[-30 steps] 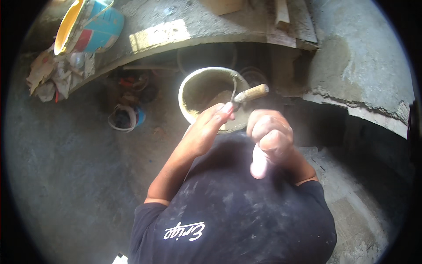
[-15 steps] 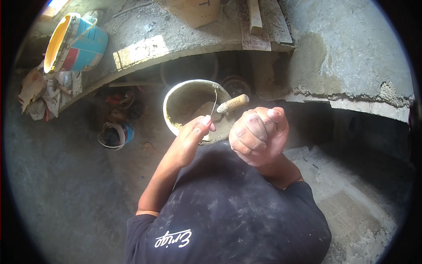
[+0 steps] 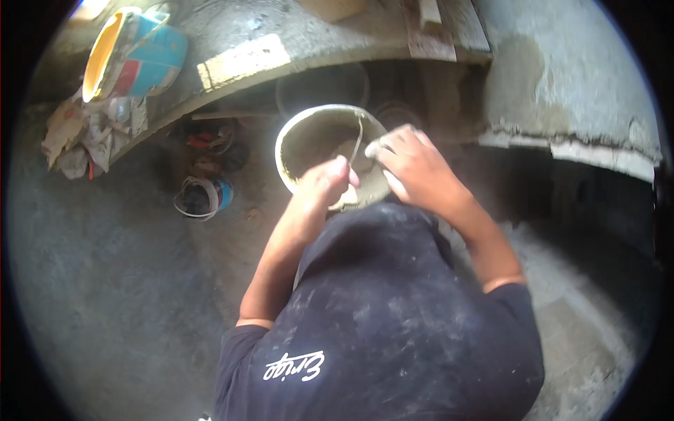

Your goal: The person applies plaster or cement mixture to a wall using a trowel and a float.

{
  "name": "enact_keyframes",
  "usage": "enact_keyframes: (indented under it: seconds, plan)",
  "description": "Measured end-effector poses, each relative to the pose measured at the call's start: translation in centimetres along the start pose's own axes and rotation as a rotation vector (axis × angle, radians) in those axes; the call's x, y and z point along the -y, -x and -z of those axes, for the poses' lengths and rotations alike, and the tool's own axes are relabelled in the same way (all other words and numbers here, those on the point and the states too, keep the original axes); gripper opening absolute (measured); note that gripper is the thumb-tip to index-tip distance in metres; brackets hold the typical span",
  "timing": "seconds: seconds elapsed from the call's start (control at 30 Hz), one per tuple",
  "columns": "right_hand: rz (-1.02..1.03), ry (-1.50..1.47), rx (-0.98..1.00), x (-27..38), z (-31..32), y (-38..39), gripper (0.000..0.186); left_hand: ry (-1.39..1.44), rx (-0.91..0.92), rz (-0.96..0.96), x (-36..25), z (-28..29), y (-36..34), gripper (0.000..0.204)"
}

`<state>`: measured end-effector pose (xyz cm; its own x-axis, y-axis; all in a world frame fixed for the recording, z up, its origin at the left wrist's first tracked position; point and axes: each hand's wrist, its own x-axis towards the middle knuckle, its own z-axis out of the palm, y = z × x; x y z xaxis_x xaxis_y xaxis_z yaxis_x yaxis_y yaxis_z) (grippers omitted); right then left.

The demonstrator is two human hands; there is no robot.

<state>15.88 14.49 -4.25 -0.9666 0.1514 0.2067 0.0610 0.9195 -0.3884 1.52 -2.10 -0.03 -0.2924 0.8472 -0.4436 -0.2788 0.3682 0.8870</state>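
Observation:
Below me is a round, mortar-crusted bucket (image 3: 282, 151) with pale grey material inside, partly hidden by my hands and dark shirt. My left hand (image 3: 323, 184) is closed on the trowel at the bucket's near side; its fingers and wrist hide most of the tool. A thin curved metal strip (image 3: 358, 137) runs from the far rim down toward those fingers. My right hand (image 3: 418, 168) is over the bucket's right side, back upward, fingers curled close to the left one; what they grip is hidden, and the trowel's wooden handle no longer shows.
A curved concrete ledge (image 3: 249, 67) crosses above, carrying a tipped blue-and-yellow pail (image 3: 147, 59), crumpled scraps (image 3: 74, 133) and a timber piece (image 3: 428, 14). A small pail (image 3: 200, 200) and clutter sit on the floor at left. A concrete slab (image 3: 576, 84) rises at right.
My right hand has turned from an upturned fist and moved forward over the bucket, where the wooden handle showed before. My left hand stays at the bucket's near side. The view has shifted slightly.

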Motion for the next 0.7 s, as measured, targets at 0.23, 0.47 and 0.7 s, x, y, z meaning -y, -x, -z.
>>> enact_keyframes:
  seconds: [0.23,0.47,0.7]
  plan:
    - [0.163,0.592,0.145,-0.5,-6.5,-1.2,0.017,0.171,-0.011,0.072,-0.2,2.0,0.1,0.062]
    - [0.117,0.428,0.282,-1.4,-3.2,-1.6,0.011,0.227,0.044,0.039,-0.3,2.2,0.6,0.068]
    - [-0.103,0.119,0.325,0.3,0.1,-1.6,0.011,0.011,0.055,0.061,0.4,1.9,0.6,0.082]
